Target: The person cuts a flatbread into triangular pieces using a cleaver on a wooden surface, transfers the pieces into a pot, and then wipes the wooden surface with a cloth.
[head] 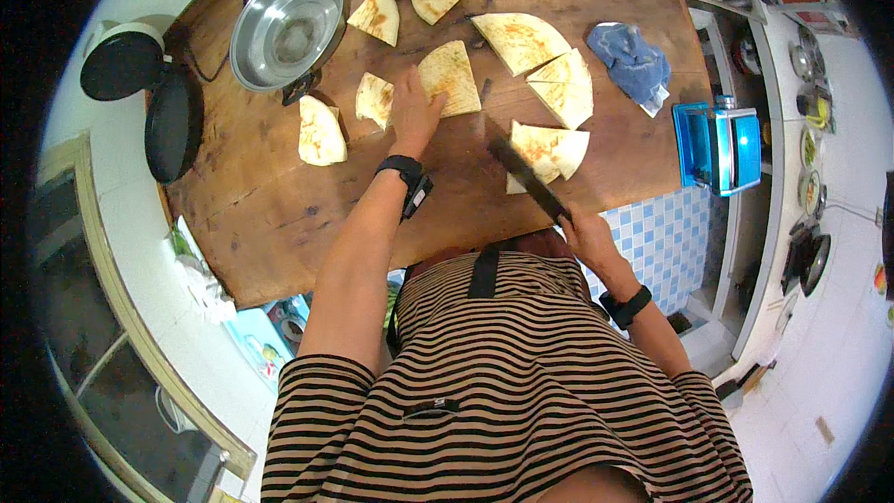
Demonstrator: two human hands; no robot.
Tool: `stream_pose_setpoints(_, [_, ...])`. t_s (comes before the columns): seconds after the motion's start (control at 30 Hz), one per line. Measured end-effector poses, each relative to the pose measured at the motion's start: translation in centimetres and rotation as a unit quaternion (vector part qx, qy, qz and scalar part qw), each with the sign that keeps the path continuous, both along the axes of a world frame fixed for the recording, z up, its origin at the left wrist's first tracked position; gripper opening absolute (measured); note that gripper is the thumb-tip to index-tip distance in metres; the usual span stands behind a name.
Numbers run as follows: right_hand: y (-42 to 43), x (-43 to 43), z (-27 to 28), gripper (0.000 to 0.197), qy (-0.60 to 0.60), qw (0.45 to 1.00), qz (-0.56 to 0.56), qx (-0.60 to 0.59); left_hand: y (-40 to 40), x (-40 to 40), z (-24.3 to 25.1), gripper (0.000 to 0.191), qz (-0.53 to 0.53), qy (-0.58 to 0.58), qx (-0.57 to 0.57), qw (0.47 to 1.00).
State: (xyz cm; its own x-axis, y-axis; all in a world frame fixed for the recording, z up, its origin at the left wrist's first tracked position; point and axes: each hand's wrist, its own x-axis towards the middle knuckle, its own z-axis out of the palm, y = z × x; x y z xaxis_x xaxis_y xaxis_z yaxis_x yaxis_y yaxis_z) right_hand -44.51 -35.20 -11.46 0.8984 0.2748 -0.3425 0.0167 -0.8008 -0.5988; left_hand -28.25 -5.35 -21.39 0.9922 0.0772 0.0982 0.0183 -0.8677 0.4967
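Observation:
My left hand (415,115) lies over the left edge of a middle flatbread wedge (454,80). Its thumb is spread from the fingers and rests on the bread, while the fingertips are partly hidden. A smaller flatbread piece (372,99) lies just left of that hand. My right hand (588,237) grips a dark-bladed knife (527,175) by its handle near the table's front edge. The blade points up and left, and its tip is blurred. Beside the blade, on its right, lie overlapping flatbread pieces (559,147).
More flatbread wedges (520,42) are spread over the wooden table (279,209). An electric metal pan (290,31) stands at the back left, near an open black-plated appliance (171,122). A blue cloth (625,59) and a shiny blue container (737,150) are at the right.

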Motion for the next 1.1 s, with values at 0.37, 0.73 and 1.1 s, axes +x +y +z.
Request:
stream_pose_setpoints(0.37, [5.6, 2.3, 1.4, 0.015, -0.075, 0.988, -0.133, 0.004, 0.4, -3.3, 0.1, 0.068, -0.177, 0.120, -0.111, 0.971])
stream_pose_setpoints(0.73, [9.4, 4.7, 0.1, 0.014, -0.099, 0.993, -0.038, -0.055, -0.5, -6.2, 1.1, 0.049, -0.052, 0.040, -0.135, 0.989])
stream_pose_setpoints(1.1, [9.9, 4.4, 0.0, 0.017, 0.003, 0.997, -0.055, -0.053, -1.4, -6.0, 1.5, 0.052, -0.068, 0.015, -0.094, 0.993])
